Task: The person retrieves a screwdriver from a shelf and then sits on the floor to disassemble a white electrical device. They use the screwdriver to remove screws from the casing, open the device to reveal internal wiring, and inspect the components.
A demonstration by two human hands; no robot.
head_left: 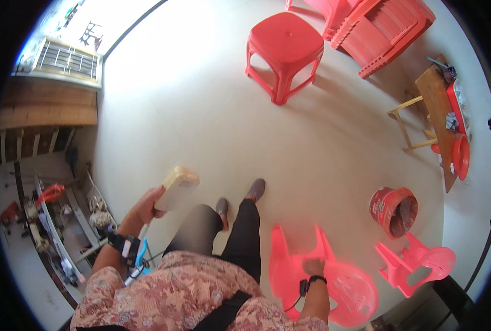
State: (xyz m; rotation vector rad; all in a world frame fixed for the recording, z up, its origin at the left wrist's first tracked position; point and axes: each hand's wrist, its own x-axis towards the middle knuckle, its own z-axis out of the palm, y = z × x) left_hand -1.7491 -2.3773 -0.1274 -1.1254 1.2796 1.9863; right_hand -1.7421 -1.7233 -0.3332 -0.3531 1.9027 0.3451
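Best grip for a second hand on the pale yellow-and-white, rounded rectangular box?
Likely the right edge of the box, coming from the right: the left hand grips the left side, leaving that edge free; the box looks slim enough to pinch. Blur hides the material.

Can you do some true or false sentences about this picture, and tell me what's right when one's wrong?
1. The left grip holds a pale box. True.
2. A red bucket is on the floor. True.
3. The right grip is over the bucket. False: it is over a pink chair.
4. The trousers are white. False: they are dark.
5. The top has a flowery pattern. True.
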